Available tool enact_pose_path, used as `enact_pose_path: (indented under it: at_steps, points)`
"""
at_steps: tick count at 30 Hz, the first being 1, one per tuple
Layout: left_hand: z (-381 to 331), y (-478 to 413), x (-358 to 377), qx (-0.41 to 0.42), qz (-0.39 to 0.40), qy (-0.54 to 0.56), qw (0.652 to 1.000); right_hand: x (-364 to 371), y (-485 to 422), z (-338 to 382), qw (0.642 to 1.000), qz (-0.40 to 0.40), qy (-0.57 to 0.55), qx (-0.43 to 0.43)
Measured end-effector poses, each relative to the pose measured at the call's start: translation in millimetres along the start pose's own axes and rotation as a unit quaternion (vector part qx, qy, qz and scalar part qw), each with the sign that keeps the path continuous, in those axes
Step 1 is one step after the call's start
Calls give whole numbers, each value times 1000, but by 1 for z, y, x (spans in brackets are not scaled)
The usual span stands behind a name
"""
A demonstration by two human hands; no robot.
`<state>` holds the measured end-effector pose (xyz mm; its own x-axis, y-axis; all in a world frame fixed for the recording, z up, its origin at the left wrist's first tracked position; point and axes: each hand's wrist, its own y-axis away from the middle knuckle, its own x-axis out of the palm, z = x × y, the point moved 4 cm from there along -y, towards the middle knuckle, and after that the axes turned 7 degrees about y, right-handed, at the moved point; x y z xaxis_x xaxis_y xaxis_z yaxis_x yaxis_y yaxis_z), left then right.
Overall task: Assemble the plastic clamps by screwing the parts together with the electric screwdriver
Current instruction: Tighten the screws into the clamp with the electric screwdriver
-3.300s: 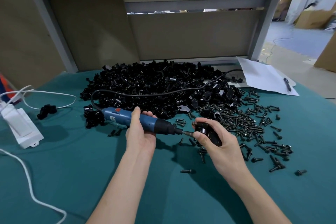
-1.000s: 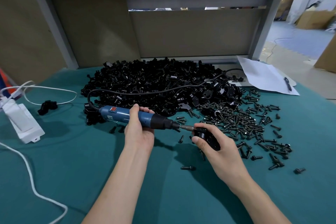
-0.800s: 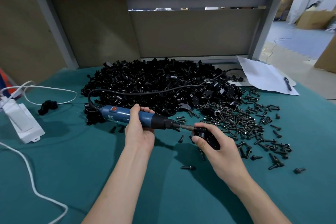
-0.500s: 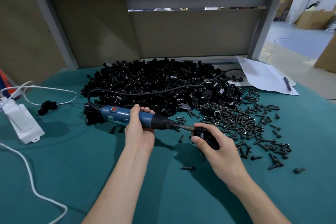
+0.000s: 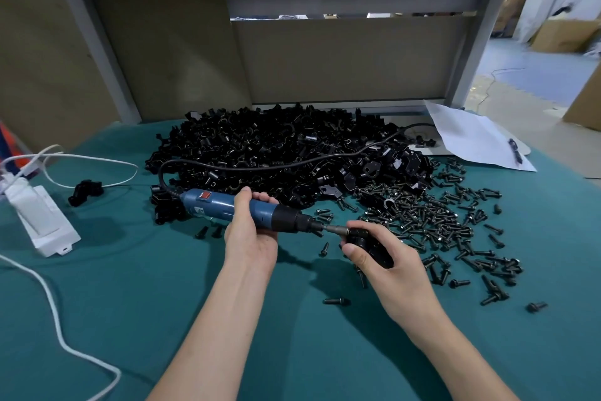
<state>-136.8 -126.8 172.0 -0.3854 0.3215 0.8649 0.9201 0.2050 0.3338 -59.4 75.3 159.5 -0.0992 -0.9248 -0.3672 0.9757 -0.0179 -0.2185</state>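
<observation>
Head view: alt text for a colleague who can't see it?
The left hand grips a blue electric screwdriver, its bit against a black clamp held in the right hand. Behind lie a pile of clamp parts and scattered screws on a teal table.

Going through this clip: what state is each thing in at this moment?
electric screwdriver, held level, bit touching the clamp.
clamp, gripped, meeting the bit.
left hand, wrapped round the electric screwdriver.
right hand, curled round the clamp.
clamp parts pile, loose heap, black cord draped across.
screws, scattered loose on the cloth.
pen, lying on the paper.
</observation>
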Motion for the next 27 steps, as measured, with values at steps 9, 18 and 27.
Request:
enact_pose_path:
  at_steps: [9,18,27]
  points:
    - [4,1,-1,-29,-28,13,999,0,7,21,989,-42,95,-105]
    - [-6,-5,-1,-19,-38,33,999,5,10,25,984,-19,121,-127]
    - [-12,-1,-3,123,-31,-208,970,-10,0,6,995,-74,-62,20]
